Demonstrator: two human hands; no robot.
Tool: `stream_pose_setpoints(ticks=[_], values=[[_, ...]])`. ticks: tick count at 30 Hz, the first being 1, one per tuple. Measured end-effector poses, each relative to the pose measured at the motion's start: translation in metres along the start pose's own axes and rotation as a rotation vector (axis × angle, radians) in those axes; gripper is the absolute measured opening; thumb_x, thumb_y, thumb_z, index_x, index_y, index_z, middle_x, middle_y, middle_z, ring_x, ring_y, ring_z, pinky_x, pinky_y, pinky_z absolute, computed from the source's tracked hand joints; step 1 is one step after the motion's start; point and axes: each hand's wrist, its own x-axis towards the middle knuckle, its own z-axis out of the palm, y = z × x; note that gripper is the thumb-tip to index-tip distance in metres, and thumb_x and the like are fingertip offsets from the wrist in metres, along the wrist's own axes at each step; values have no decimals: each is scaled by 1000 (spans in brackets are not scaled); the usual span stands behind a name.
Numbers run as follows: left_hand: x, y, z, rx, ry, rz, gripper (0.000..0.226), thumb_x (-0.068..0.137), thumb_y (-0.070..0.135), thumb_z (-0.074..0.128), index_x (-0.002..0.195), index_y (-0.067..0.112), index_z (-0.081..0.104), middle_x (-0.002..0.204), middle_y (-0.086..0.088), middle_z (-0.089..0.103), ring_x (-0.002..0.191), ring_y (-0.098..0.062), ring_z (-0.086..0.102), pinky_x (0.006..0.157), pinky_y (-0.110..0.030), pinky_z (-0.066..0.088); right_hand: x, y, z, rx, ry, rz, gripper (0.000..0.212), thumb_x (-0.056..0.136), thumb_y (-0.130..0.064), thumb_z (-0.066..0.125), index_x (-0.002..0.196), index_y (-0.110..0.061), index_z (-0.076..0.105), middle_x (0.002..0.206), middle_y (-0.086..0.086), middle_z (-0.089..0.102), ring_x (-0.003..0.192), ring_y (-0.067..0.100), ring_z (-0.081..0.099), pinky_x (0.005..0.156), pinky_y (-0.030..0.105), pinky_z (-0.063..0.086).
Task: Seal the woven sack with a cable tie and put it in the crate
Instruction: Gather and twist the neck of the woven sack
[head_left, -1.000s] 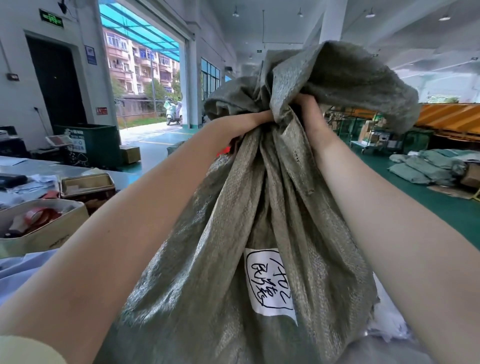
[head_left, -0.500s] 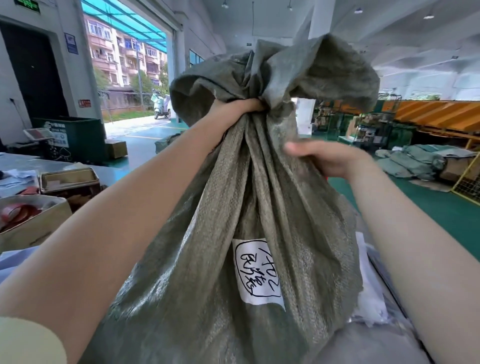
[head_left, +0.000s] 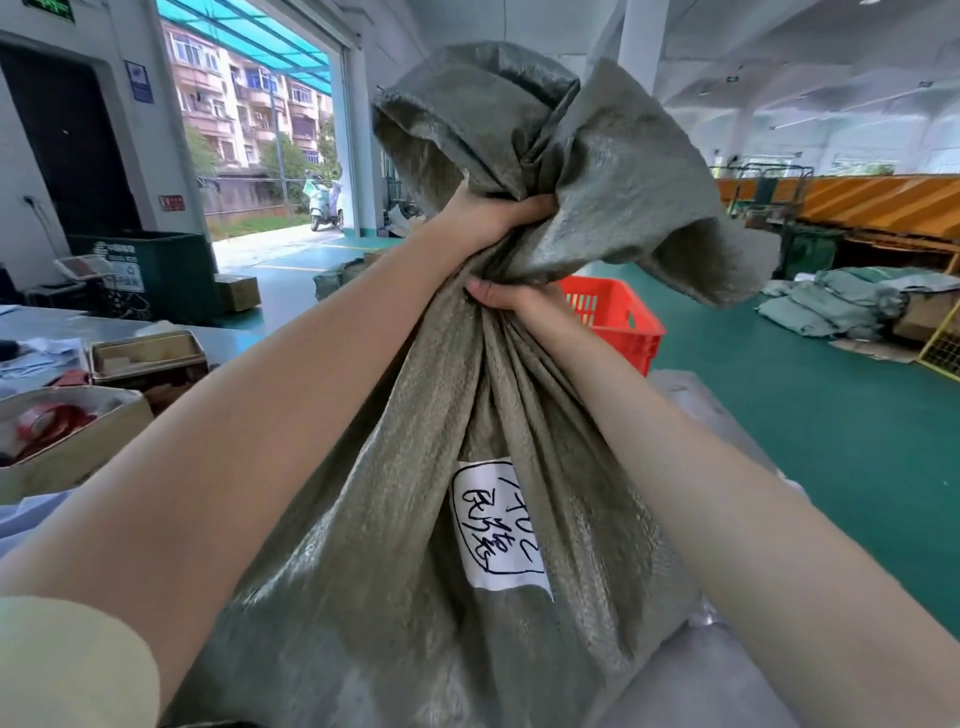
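A grey-green woven sack (head_left: 395, 519) stands upright in front of me, with a white handwritten label (head_left: 496, 525) on its side. Its neck is bunched together and the loose top flops over to the right. My left hand (head_left: 493, 218) is clenched around the gathered neck. Just below it my right hand (head_left: 511, 301) grips the same neck from the right side. A red plastic crate (head_left: 615, 317) stands on the floor behind the sack, partly hidden by it. No cable tie shows anywhere in view.
A metal table (head_left: 47, 322) at the left holds a cardboard box with red tape rolls (head_left: 57, 431) and a tin box (head_left: 148, 358). Filled sacks (head_left: 831, 306) lie on the green floor at the right. A green bin (head_left: 150, 275) stands by the open doorway.
My right hand, which had let go of the sack and hovered beside it, has closed on the neck just under my left hand. The red crate has come into view behind the sack.
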Motion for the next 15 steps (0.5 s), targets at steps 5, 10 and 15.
stream_pose_setpoints(ticks=[5,10,15], values=[[5,-4,-22,242,-268,-197,61,81,41,65,135,17,48,130,5,57,115,-8,51,94,-17,48,1,0,7,-44,163,42,49,77,-5,71,124,0,58,128,11,62,106,12,57,52,8,40],[-17,-4,-70,523,-773,-535,118,23,74,75,124,16,54,95,-7,71,91,-27,67,84,-26,51,-2,-4,7,121,261,126,55,76,0,71,127,7,51,131,14,59,119,23,58,91,21,46],[-43,-40,-60,668,-544,-416,90,52,72,69,124,20,55,124,-1,63,118,-22,58,108,-35,40,-2,-9,9,144,242,193,64,76,-12,74,131,6,48,137,11,55,123,19,55,95,20,41]])
